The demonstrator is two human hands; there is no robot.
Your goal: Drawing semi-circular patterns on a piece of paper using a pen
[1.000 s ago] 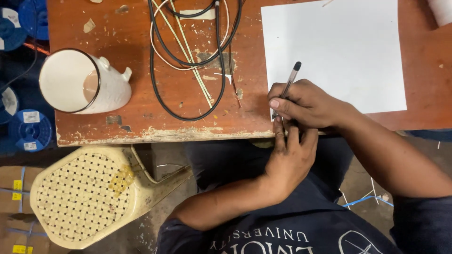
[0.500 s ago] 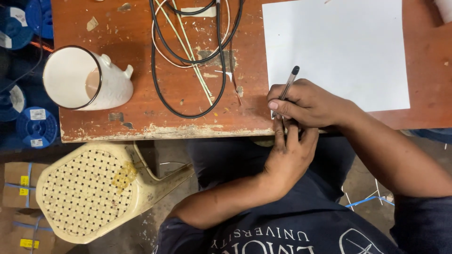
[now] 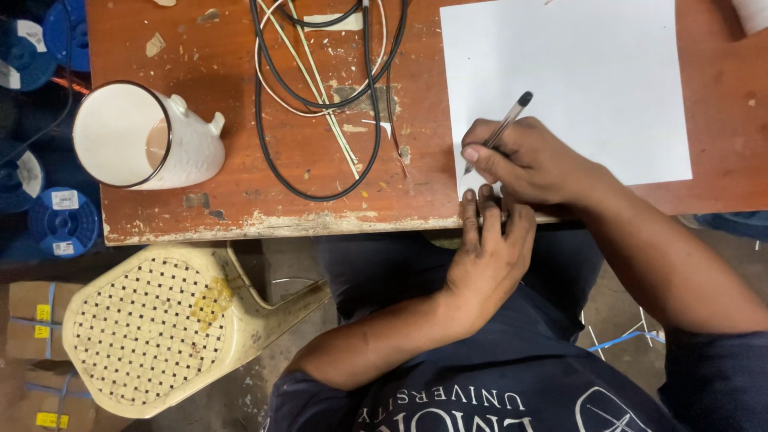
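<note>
Surface: worn wooden table (image 3: pixel 240 172) is carrying a white mug (image 3: pixel 144 136) and looped cables (image 3: pixel 320 96).
Progress: white paper (image 3: pixel 576 72) is looking blank; marking is barely beginning at its near-left corner.
Right hand (image 3: pixel 532 160): your fingers are pinching the pen (image 3: pixel 504 128), tip down.
Left hand (image 3: pixel 488 248): your fingers are pressing flat, pinning the paper's edge.

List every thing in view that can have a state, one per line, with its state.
right hand: closed around the pen, resting on the paper
pen: held tilted, tip down at the paper's lower left corner
left hand: fingertips pressed on the table edge beside the paper
paper: flat, blank where visible
white mug: lying on its side, empty
cables: looped loose on the table
stool: unoccupied
</note>
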